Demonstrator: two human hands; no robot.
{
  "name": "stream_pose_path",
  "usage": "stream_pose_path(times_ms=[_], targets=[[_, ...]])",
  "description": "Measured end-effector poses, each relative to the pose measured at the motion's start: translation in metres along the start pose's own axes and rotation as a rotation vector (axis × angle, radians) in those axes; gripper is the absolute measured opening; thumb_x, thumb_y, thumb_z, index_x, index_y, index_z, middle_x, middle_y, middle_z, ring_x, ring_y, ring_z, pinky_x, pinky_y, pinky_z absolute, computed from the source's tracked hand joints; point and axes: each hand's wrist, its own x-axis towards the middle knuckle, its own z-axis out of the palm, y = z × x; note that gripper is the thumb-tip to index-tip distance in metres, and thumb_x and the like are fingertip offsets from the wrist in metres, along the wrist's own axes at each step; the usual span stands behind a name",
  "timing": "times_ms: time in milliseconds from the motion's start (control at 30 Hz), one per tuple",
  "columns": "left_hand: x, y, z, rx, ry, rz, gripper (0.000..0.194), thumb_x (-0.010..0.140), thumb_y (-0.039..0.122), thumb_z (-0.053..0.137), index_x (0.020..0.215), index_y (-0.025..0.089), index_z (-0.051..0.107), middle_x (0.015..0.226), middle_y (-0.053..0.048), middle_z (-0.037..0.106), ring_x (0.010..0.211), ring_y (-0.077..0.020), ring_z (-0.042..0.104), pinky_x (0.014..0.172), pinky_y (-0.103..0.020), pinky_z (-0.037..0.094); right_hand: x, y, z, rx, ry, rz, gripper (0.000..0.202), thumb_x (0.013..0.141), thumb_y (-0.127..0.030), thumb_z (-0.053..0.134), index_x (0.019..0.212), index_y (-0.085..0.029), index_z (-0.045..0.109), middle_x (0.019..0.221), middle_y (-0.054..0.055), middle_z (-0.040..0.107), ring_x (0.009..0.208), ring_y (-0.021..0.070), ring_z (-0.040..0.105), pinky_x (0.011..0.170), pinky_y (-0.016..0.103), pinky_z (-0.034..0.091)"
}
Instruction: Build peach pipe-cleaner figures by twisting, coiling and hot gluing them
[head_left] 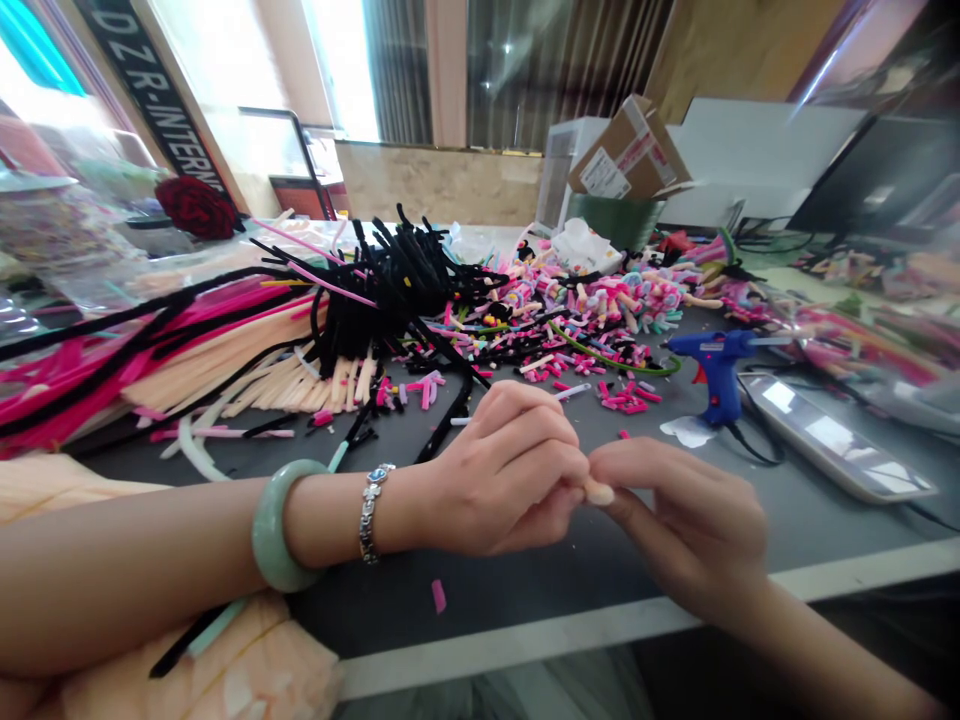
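My left hand (502, 480) is closed in a loose fist over the middle of the near table edge. A short cream fuzzy pipe cleaner (598, 493) pokes out between its fingers; the rest is hidden in the grip. My right hand (686, 515) meets it from the right, thumb and forefinger pinched at the pipe cleaner's end. A green bangle (271, 525) and a silver bracelet (369, 515) circle the left forearm and wrist. Below the hands lies a small pink snippet (439, 597) on the grey table.
Behind the hands are a bundle of black pipe cleaners (397, 280), peach pipe cleaners (225, 350) and many cut pink pieces (630, 395). A blue glue gun (716, 370) stands at right, beside a phone-like slab (840, 435). A cardboard box (634, 150) sits at the back.
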Motion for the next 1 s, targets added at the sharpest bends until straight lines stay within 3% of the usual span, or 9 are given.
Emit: stream_pose_path(times_ms=[533, 767, 1000], targets=[[-0.0016, 0.0003, 0.0026, -0.018, 0.025, 0.012, 0.006, 0.079, 0.01, 0.052, 0.081, 0.015, 0.053, 0.073, -0.003, 0.062, 0.074, -0.0154, 0.055, 0.079, -0.035, 0.05, 0.001, -0.0001, 0.0017, -0.025, 0.009, -0.067, 0.021, 0.081, -0.001, 0.054, 0.09, -0.019, 0.06, 0.079, 0.003, 0.064, 0.067, 0.0115, 0.061, 0.063, 0.023, 0.05], [-0.0036, -0.001, 0.0009, 0.025, -0.041, -0.033, 0.007, 0.08, 0.015, 0.057, 0.087, 0.017, 0.057, 0.079, -0.003, 0.064, 0.08, -0.0156, 0.055, 0.081, -0.034, 0.05, 0.0007, 0.001, 0.0027, -0.149, 0.086, -0.074, 0.021, 0.079, -0.001, 0.055, 0.089, -0.019, 0.061, 0.076, 0.002, 0.064, 0.067, 0.012, 0.061, 0.061, 0.023, 0.049], [-0.0086, -0.001, 0.0061, 0.036, 0.036, -0.093, 0.018, 0.074, 0.02, 0.068, 0.091, 0.018, 0.061, 0.081, -0.002, 0.065, 0.087, -0.0185, 0.055, 0.082, -0.037, 0.049, 0.0001, 0.0, 0.0025, -0.152, 0.087, -0.067, 0.022, 0.078, 0.0, 0.057, 0.09, -0.018, 0.06, 0.076, 0.002, 0.063, 0.068, 0.0118, 0.06, 0.062, 0.023, 0.048]])
